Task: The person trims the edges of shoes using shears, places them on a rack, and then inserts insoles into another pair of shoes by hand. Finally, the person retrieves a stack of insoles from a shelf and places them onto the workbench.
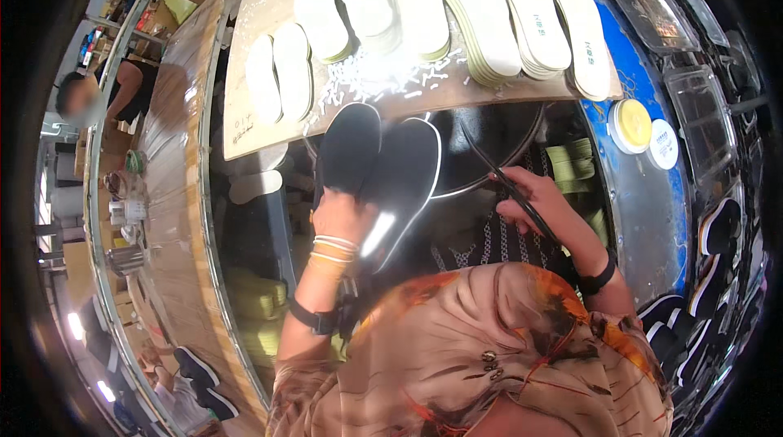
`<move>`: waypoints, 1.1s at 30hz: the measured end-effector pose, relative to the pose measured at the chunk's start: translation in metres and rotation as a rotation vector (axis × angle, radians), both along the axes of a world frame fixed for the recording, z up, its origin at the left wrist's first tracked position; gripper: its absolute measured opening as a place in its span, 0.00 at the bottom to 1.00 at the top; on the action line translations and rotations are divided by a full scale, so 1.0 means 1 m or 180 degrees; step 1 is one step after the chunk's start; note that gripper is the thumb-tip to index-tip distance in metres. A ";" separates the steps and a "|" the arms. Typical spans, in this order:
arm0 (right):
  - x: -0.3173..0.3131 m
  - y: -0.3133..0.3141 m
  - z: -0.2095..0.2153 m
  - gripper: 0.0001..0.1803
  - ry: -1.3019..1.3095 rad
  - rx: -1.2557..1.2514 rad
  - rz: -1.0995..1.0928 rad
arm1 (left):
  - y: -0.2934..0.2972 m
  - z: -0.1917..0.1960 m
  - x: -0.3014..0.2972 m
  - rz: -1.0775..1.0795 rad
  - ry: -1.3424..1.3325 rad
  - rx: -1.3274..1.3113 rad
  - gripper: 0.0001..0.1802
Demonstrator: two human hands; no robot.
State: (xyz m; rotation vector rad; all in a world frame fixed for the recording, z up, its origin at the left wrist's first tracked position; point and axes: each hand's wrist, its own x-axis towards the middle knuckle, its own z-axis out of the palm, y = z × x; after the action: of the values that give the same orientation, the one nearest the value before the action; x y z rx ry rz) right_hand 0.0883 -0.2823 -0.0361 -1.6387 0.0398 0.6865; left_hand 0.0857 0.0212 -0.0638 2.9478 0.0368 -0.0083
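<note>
My left hand [341,215] is closed round the near end of a black shoe [351,147], whose toe points toward the board. Right beside it, partly overlapped, is a second black shoe [412,161] with a white sole edge. Between the thumb and fingers of my right hand [534,202] is a pair of long, dark tweezers [528,210], slanting up and left over a round black pan [497,131]. The tips are thin and hard to make out against the pan.
A wooden board [245,131] ahead carries stacks of cream insoles [481,25] and scattered small white strips [371,78]. Right of it, a yellow-topped tub [630,125] and a white lid [664,145] sit on a blue-and-grey surface. Far right are several black shoes [718,227]. Someone sits at far left.
</note>
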 end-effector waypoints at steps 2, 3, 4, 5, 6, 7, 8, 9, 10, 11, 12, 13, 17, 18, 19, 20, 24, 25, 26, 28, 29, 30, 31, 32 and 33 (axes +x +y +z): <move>0.001 0.005 -0.008 0.26 -0.0009 -0.0098 -0.0046 | -0.003 -0.001 0.005 0.0297 0.0405 0.0564 0.15; 0.001 0.006 -0.009 0.26 0.0046 0.0078 -0.0137 | -0.001 -0.004 0.005 0.0102 0.0276 0.0539 0.13; 0.002 0.007 -0.009 0.25 0.0099 0.0253 -0.0229 | 0.002 -0.005 0.004 -0.0092 0.0144 0.0511 0.11; 0.005 0.009 -0.006 0.23 0.0094 0.0076 -0.0204 | 0.007 -0.003 0.002 -0.0152 0.0090 0.0456 0.09; 0.005 0.010 -0.005 0.23 0.0088 0.0065 -0.0198 | 0.013 0.000 -0.001 -0.0205 0.0037 0.0405 0.07; 0.006 0.013 -0.003 0.23 0.0042 0.0178 -0.0179 | 0.032 -0.008 -0.005 -0.0561 -0.0426 0.0275 0.08; 0.008 0.014 -0.002 0.24 -0.0004 0.0291 -0.0160 | 0.048 -0.012 -0.010 -0.0588 -0.0748 -0.0075 0.07; 0.012 0.011 -0.002 0.26 -0.0070 0.0069 0.0006 | 0.054 -0.005 -0.009 -0.0909 -0.1194 -0.0454 0.06; 0.013 0.014 -0.002 0.26 -0.0095 0.0075 0.0015 | 0.063 0.010 -0.015 -0.1182 -0.1655 -0.0783 0.06; 0.013 0.016 -0.002 0.27 -0.0552 -0.0197 0.0243 | 0.088 0.003 -0.018 -0.0643 -0.0729 -0.2184 0.07; 0.013 0.021 -0.003 0.29 -0.1007 -0.0468 0.0483 | 0.109 -0.006 -0.025 -0.0044 0.0259 -0.3523 0.08; 0.014 0.027 0.010 0.33 -0.1080 -0.0936 0.0703 | 0.109 0.002 -0.028 0.0239 0.0660 -0.4092 0.12; 0.019 0.050 0.034 0.34 -0.2046 -0.0817 0.0824 | 0.111 0.050 -0.042 -0.0753 0.0796 -0.2802 0.18; 0.020 0.052 0.036 0.34 -0.2025 -0.0820 0.0826 | 0.109 0.057 -0.042 -0.1026 0.0599 -0.2378 0.17; 0.022 0.053 0.035 0.34 -0.2462 -0.0812 0.0883 | 0.106 0.061 -0.043 -0.1047 0.0579 -0.2385 0.16; 0.024 0.054 0.033 0.35 -0.2893 -0.0800 0.0939 | 0.103 0.065 -0.044 -0.1066 0.0565 -0.2395 0.16; 0.021 0.055 0.035 0.32 -0.3003 -0.1602 0.1312 | 0.099 0.072 -0.042 -0.1562 0.0404 -0.1849 0.14; 0.019 0.053 0.028 0.32 -0.2961 -0.1610 0.1332 | 0.100 0.070 -0.041 -0.1550 0.0438 -0.1879 0.14; 0.016 0.049 0.016 0.30 -0.2641 -0.1591 0.1326 | 0.102 0.068 -0.039 -0.1745 0.0436 -0.1748 0.14; 0.008 0.037 0.003 0.29 -0.2291 -0.1580 0.1326 | 0.102 0.061 -0.035 -0.1937 0.0455 -0.1641 0.13; 0.000 0.031 0.000 0.29 -0.2035 -0.1569 0.1337 | 0.100 0.057 -0.033 -0.1927 0.0311 -0.1602 0.13; -0.005 0.026 -0.001 0.30 -0.1814 -0.1539 0.1356 | 0.100 0.054 -0.030 -0.1898 0.0140 -0.1537 0.12; -0.011 0.024 -0.001 0.30 -0.1820 -0.1523 0.1390 | 0.103 0.044 -0.030 -0.1731 0.0051 -0.1568 0.10; -0.018 0.021 0.001 0.31 -0.1740 -0.1264 0.1264 | 0.107 0.044 -0.031 -0.1698 0.0047 -0.1560 0.10; -0.024 0.018 0.004 0.32 -0.1643 -0.1029 0.1096 | 0.111 0.044 -0.030 -0.1556 0.0115 -0.1428 0.10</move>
State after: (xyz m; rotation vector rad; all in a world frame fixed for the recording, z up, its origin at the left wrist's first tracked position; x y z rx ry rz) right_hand 0.0644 -0.2643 -0.0320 -2.1205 -0.5392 0.5090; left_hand 0.0561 0.1325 -0.0202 2.4370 -0.5971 -0.1221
